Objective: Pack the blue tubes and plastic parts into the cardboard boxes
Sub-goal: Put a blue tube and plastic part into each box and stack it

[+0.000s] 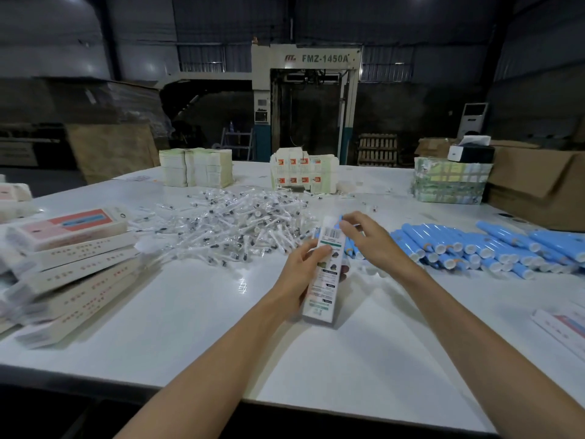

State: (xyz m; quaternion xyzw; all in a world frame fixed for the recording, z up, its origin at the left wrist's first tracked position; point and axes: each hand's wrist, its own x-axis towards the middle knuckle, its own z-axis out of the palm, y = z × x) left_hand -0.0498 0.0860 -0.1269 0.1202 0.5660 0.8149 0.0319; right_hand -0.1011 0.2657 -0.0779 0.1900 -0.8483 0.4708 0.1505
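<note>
At centre frame the left hand (300,267) is gripping a slim cardboard box (326,280), its long axis running up the frame, while the right hand (364,236), nearer the blue tubes (474,248) lying at right, is fingering its upper end, hold unclear.

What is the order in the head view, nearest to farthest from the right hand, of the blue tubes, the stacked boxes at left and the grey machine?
1. Blue tubes, just right of the right hand.
2. Stacked boxes, at the table's left edge.
3. Grey machine, behind the table.
</note>
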